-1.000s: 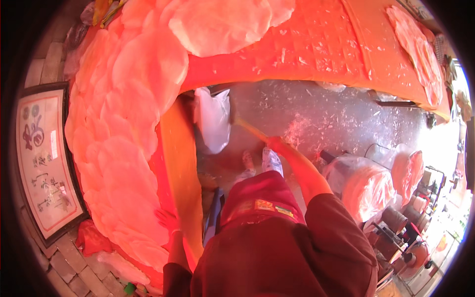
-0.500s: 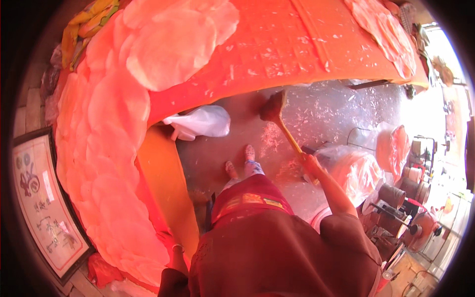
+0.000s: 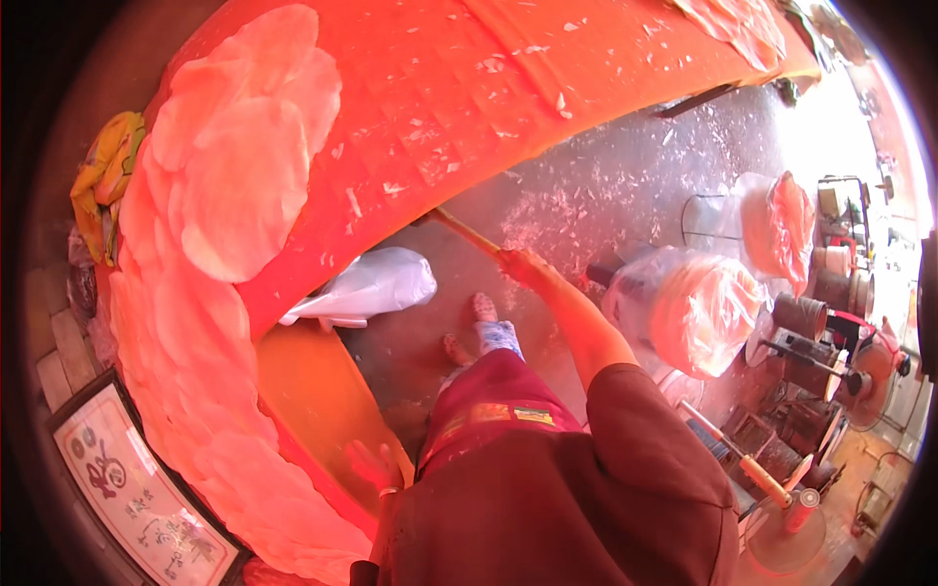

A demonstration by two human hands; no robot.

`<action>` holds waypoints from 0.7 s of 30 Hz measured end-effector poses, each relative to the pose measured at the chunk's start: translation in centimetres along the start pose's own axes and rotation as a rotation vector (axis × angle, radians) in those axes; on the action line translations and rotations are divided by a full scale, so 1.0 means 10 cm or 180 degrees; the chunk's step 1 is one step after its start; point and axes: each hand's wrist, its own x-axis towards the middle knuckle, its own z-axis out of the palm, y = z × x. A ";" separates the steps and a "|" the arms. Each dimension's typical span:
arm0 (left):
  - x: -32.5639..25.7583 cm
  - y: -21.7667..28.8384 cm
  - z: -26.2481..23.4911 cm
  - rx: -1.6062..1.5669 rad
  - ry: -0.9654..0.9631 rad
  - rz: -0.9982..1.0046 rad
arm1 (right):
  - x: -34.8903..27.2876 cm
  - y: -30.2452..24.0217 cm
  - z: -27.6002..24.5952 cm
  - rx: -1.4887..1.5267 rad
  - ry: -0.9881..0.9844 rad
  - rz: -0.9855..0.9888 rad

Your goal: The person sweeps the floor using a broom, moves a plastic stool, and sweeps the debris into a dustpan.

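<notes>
My right hand point(image 3: 528, 269) is wrapped around the yellow handle of a broom point(image 3: 465, 231). The broom slants away to the left, and its head is hidden beneath the edge of the red-covered table point(image 3: 440, 146). My left hand point(image 3: 376, 465) hangs beside the orange side cloth point(image 3: 318, 386) with its fingers spread, holding nothing. Many thin round sheets point(image 3: 239, 186) lie overlapped on the table along its left side. Under the table edge, a white plastic bag point(image 3: 381, 283) rests on the floor.
Pale scraps litter the floor point(image 3: 576, 210) and the tabletop. To my right stand plastic-wrapped bundles point(image 3: 708, 308) and a fan point(image 3: 870, 376) among metal equipment. A framed panel point(image 3: 137, 488) is at the lower left; yellow cloth point(image 3: 106, 181) lies at the far left.
My right hand has moved left and farther away, taking the broom head from the open floor to under the table edge. My left hand has come away from the table side. The view has turned.
</notes>
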 end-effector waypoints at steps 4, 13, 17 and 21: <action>0.12 0.15 0.02 -0.0410 -0.0190 0.0131 | -0.05 1.05 0.07 -0.0070 0.0121 -0.0042; 0.70 0.90 -0.42 -0.0081 -0.0797 0.0936 | -1.13 2.45 -0.31 -0.0487 0.0570 0.1304; 1.29 1.66 -0.78 -0.0601 0.0189 0.2649 | -1.76 2.71 -0.29 -0.0174 0.1086 0.0095; 1.94 2.57 -1.33 -0.0896 0.0577 0.3748 | -2.50 1.92 0.51 0.1571 0.1268 0.1836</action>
